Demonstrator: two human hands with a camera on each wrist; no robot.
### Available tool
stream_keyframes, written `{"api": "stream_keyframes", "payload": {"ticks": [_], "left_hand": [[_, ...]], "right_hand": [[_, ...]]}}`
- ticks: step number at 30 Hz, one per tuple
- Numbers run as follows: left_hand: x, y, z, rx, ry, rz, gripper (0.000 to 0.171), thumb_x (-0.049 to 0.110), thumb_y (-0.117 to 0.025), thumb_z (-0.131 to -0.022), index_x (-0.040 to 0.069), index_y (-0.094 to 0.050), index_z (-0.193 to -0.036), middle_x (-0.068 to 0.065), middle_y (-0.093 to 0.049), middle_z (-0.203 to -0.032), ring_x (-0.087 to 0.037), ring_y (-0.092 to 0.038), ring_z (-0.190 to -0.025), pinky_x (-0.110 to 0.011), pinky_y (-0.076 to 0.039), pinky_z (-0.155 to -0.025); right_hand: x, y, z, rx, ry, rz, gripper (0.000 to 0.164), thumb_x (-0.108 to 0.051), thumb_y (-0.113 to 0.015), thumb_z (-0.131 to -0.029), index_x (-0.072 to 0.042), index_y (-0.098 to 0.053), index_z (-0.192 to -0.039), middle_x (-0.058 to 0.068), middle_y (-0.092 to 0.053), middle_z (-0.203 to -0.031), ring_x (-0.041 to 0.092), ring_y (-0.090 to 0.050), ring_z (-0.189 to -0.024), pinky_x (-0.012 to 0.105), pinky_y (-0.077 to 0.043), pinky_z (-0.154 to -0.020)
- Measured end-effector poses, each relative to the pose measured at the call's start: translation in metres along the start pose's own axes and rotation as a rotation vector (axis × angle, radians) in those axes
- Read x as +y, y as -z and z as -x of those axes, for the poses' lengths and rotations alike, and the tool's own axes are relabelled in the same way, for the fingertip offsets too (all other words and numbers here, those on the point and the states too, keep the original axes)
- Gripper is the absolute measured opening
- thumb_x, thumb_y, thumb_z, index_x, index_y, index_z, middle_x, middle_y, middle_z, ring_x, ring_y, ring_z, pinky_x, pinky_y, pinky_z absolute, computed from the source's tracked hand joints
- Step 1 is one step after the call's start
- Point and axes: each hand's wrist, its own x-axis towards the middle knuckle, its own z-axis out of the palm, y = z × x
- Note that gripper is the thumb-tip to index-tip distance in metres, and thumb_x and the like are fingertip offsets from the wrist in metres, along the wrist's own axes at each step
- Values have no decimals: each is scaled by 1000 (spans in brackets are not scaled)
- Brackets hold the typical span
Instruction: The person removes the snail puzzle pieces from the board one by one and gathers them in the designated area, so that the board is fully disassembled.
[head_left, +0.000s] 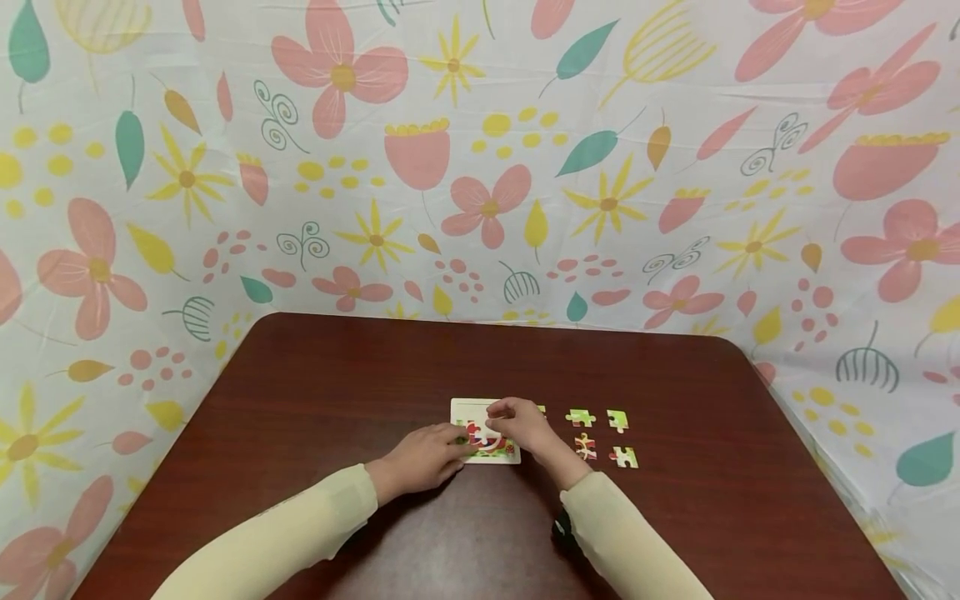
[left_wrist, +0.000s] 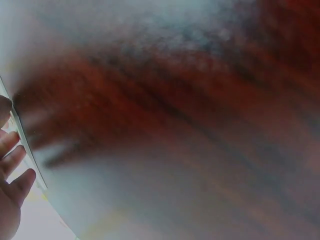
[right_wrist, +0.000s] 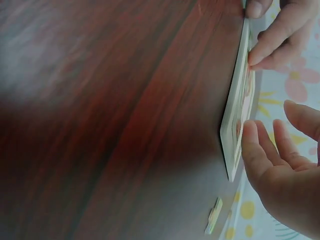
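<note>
A small jigsaw puzzle board (head_left: 461, 408) with a pale frame lies near the middle of the table. Red and green picture pieces fill its lower part, while the upper part shows bare. My left hand (head_left: 423, 458) holds the board at its left side. Fingers of that hand show on the board in the right wrist view. Over the board's right side is my right hand (head_left: 525, 425). Its fingers (right_wrist: 251, 142) bend loosely and come down by the board's surface, the thumb standing apart from them. Nothing shows between them. The hands cover parts of the picture.
Right of the board lie several loose jigsaw pieces, among them a green one (head_left: 580, 417), a corner one (head_left: 617, 420), a red one (head_left: 586, 447) and a lower one (head_left: 625, 457). The brown table (head_left: 360, 367) backs onto a flowered cloth (head_left: 487, 275).
</note>
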Motion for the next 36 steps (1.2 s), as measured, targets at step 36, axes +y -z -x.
{"api": "stream_keyframes", "payload": {"ticks": [36], "left_hand": [[-9, 0, 2, 143, -148, -67, 15, 14, -76, -90, 22, -82, -101, 6, -78, -109, -9, -70, -96, -21, -57, -82]], "right_hand": [[-12, -27, -22, 42, 16, 49, 16, 2, -76, -85, 3, -70, -100, 16, -72, -92, 18, -66, -77, 25, -52, -64]]}}
